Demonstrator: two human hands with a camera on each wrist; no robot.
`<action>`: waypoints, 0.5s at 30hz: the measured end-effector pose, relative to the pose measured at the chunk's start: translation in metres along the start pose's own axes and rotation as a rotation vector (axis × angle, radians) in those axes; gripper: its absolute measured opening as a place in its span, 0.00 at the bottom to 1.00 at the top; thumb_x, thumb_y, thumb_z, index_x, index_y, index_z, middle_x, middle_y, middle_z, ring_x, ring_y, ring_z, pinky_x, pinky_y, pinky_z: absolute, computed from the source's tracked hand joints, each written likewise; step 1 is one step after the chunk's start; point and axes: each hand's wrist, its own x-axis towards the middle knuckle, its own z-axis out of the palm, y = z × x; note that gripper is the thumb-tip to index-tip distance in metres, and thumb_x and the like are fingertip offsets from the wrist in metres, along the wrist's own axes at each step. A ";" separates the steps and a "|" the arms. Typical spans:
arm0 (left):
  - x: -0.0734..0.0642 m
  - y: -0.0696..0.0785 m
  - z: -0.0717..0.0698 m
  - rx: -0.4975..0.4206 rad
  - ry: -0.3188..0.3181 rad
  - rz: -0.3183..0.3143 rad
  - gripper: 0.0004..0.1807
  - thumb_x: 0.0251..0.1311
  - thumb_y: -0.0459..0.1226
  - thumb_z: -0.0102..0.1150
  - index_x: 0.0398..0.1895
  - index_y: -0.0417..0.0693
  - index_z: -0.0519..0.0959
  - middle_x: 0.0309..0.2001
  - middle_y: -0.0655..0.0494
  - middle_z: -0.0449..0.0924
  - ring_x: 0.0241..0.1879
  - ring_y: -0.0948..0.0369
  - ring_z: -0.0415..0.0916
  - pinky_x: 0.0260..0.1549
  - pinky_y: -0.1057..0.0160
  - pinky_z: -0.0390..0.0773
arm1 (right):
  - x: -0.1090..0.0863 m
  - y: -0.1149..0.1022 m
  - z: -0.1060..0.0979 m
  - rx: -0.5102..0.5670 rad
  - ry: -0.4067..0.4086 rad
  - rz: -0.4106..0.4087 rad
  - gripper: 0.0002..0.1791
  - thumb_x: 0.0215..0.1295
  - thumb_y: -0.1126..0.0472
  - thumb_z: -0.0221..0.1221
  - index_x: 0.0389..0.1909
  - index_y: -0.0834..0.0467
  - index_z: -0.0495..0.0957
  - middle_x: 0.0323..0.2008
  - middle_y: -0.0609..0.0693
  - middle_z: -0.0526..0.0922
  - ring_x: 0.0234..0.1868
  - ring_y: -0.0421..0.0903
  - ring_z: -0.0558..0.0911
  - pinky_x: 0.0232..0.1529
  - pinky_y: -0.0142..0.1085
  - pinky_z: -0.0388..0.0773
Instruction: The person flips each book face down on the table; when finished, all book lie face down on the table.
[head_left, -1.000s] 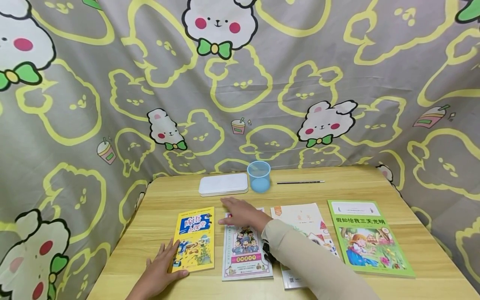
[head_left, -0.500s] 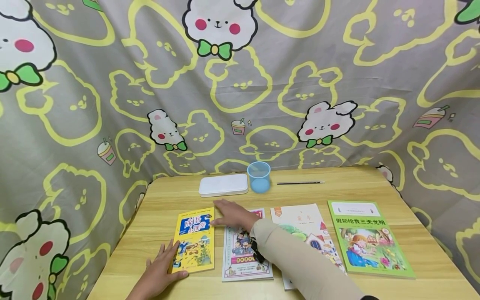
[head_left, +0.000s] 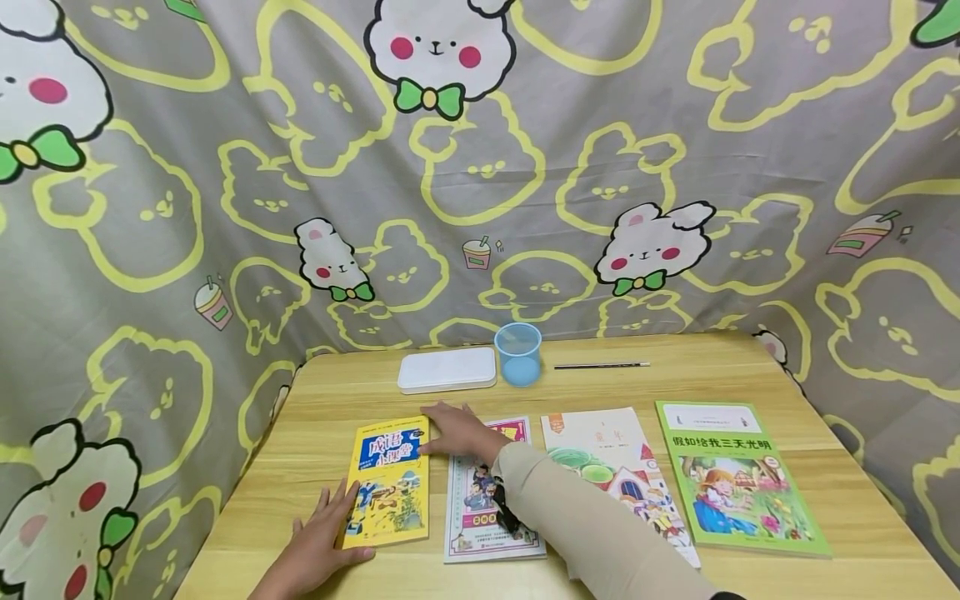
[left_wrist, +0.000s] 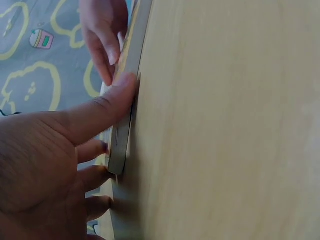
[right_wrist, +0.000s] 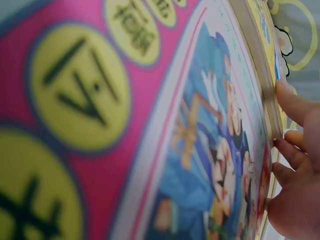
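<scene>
A yellow paperback book (head_left: pixel 392 500) lies at the left of the wooden table. My left hand (head_left: pixel 318 537) touches its near left corner, fingers spread at the left edge. In the left wrist view the thumb (left_wrist: pixel 107 107) lies against the near edge of the book. My right hand (head_left: pixel 456 429) reaches across to the far right corner of the same book. The right wrist view has this thumb (right_wrist: pixel 292 102) at the book's side edge and the fingers round the corner from it. A white and pink book (head_left: pixel 468 496) lies partly under my right forearm.
Further right lie a white-covered book (head_left: pixel 600 429) and a green book (head_left: pixel 750 487). Behind the books stand a flat white case (head_left: pixel 447 369) and a blue cup (head_left: pixel 518 357); a pencil (head_left: pixel 600 365) lies beside the cup. A patterned curtain (head_left: pixel 540 192) hangs round the table (head_left: pixel 330 392).
My right hand has moved left from over the white and pink book to the corner of the yellow book. The left hand has stayed almost in place.
</scene>
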 end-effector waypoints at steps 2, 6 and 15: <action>0.000 -0.001 0.000 -0.004 -0.002 0.002 0.66 0.45 0.62 0.76 0.83 0.47 0.52 0.81 0.34 0.46 0.78 0.29 0.35 0.59 0.13 0.34 | 0.000 0.000 0.000 0.013 0.015 0.003 0.45 0.66 0.43 0.68 0.79 0.52 0.63 0.78 0.51 0.64 0.81 0.50 0.57 0.81 0.57 0.43; 0.000 -0.001 0.000 -0.021 -0.001 0.002 0.66 0.45 0.62 0.77 0.83 0.47 0.52 0.80 0.33 0.46 0.78 0.29 0.34 0.59 0.13 0.33 | 0.001 0.001 0.002 0.056 0.036 0.012 0.43 0.64 0.47 0.71 0.77 0.52 0.66 0.77 0.50 0.66 0.81 0.49 0.57 0.81 0.56 0.42; 0.002 -0.002 0.003 -0.040 0.004 -0.027 0.68 0.42 0.63 0.76 0.83 0.47 0.52 0.80 0.33 0.47 0.78 0.29 0.33 0.60 0.14 0.33 | 0.003 0.004 0.007 0.089 0.069 0.020 0.39 0.62 0.50 0.73 0.74 0.50 0.71 0.75 0.49 0.69 0.80 0.49 0.59 0.81 0.56 0.43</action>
